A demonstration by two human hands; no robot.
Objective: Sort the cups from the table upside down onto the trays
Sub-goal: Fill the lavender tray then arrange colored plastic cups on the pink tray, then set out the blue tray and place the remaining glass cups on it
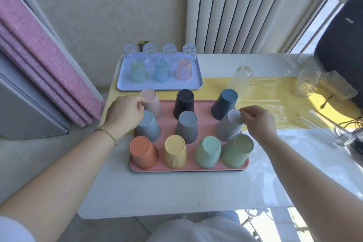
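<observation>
The pink tray [204, 104] holds several ribbed cups upside down. My left hand [123, 114] grips the pale pink cup [152, 102] at the tray's far left corner. My right hand [257, 122] pinches the base of the light grey cup [228, 127] at the right side. The white tray [125, 80] behind carries several clear glasses and three tinted cups [162, 70], all upside down. On the yellow strip stand a clear glass [238, 80] upside down and a patterned glass [307, 82] upright.
A black backpack [341, 45] stands at the table's far right. Cables and a clear tube [322, 127] lie on the right side. A pink folded mat [39, 57] leans at the left, and a radiator [235, 10] stands behind.
</observation>
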